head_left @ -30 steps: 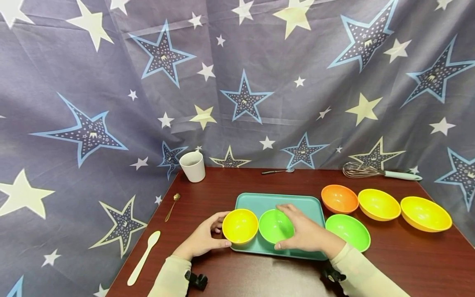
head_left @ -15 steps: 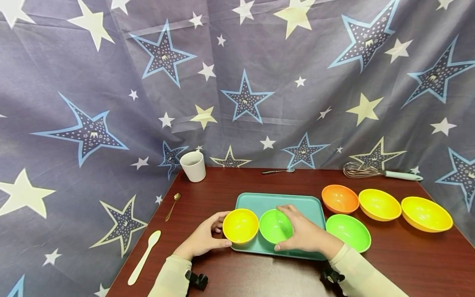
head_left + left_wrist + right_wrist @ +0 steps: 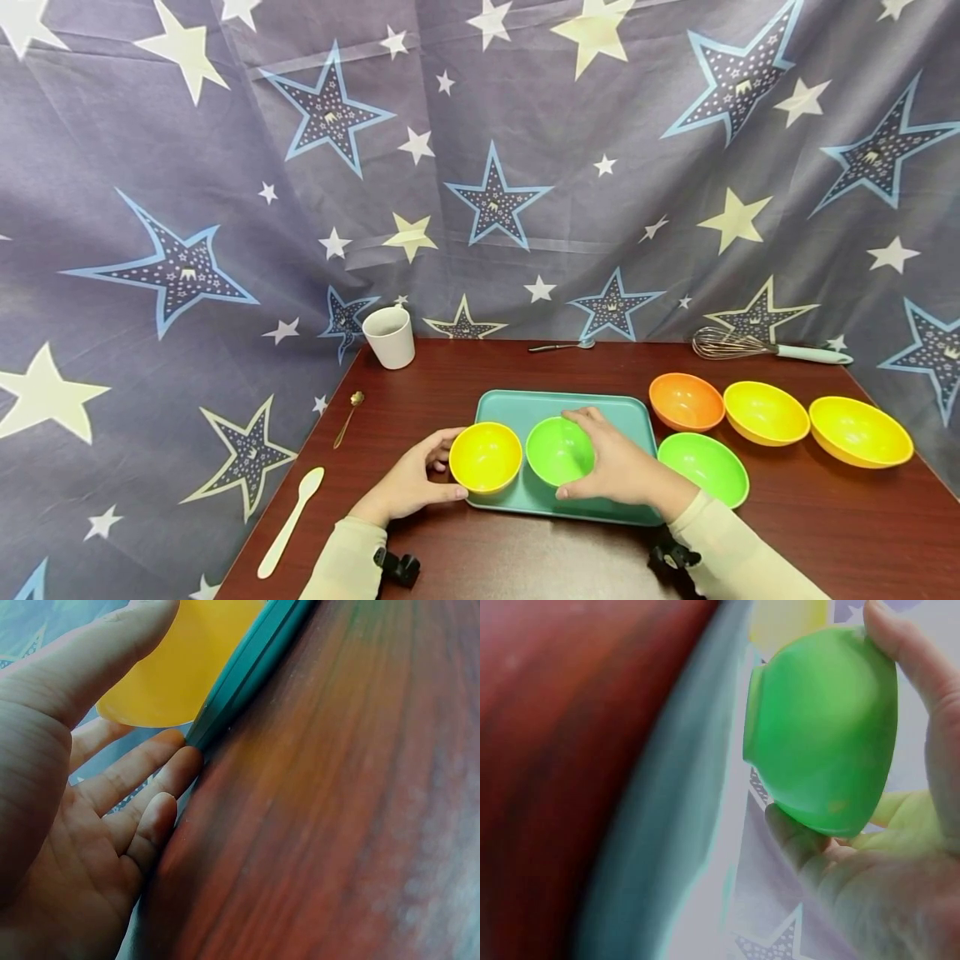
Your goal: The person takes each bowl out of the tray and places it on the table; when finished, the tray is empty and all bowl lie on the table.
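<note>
My left hand [image 3: 412, 477] curves around the left side of a small yellow bowl [image 3: 486, 457], thumb at the near side and index finger at the far side. The bowl stands at the left end of a teal tray [image 3: 517, 406]; in the left wrist view the other fingers [image 3: 154, 817] lie loosely bent by the tray's edge. To its right, my right hand [image 3: 626, 467] grips a small green bowl [image 3: 557, 452] between thumb and fingers. In the right wrist view the green bowl's foot is raised clear of the tray.
Right of the tray stand a larger green bowl [image 3: 705, 468], an orange bowl [image 3: 686, 402] and two yellow bowls. A whisk [image 3: 772, 347], a small dark-handled spoon [image 3: 562, 346] and a white mug [image 3: 390, 337] line the back. A gold spoon [image 3: 348, 418] and a cream spoon [image 3: 291, 521] lie left.
The small green bowl has risen slightly off the tray in my right hand and shifted a little away from the yellow bowl. My left hand and the yellow bowl have stayed put.
</note>
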{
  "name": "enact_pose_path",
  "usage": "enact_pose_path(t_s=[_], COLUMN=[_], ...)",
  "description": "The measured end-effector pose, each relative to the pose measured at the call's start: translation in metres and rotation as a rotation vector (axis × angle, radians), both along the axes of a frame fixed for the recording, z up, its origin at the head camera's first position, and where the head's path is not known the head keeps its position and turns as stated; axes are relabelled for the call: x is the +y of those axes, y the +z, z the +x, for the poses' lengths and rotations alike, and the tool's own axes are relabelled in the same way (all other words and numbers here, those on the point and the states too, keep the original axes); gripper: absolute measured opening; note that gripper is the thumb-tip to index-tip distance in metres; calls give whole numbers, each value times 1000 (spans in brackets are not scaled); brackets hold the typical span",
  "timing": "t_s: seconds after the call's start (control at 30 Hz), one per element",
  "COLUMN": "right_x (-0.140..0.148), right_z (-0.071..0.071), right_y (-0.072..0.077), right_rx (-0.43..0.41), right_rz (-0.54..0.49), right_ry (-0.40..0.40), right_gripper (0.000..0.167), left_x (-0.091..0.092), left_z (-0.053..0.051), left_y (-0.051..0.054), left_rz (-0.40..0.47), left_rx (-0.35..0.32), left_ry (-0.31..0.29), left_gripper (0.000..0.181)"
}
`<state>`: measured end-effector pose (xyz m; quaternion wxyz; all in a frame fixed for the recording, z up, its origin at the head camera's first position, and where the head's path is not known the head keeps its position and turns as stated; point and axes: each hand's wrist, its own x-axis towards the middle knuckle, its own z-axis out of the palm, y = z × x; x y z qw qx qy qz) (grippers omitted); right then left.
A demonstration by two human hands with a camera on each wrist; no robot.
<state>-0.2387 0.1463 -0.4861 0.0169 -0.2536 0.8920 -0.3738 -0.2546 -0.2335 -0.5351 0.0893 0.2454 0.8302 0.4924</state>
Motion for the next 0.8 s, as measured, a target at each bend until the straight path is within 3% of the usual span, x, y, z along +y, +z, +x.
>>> enact_pose_path(t_s=[0.47, 0.8], right_x=[10, 24], right_z=[2, 6], right_y=[24, 38], right_rx=[61, 116], right_rz=[-44, -57], right_ry=[-23, -85], right_gripper=[116, 117], left_x=[0, 1], left_z=[1, 2], left_y=[0, 2], left_rz=[6, 7], left_rx=[13, 9], left_ry=[1, 2], left_gripper=[84, 84])
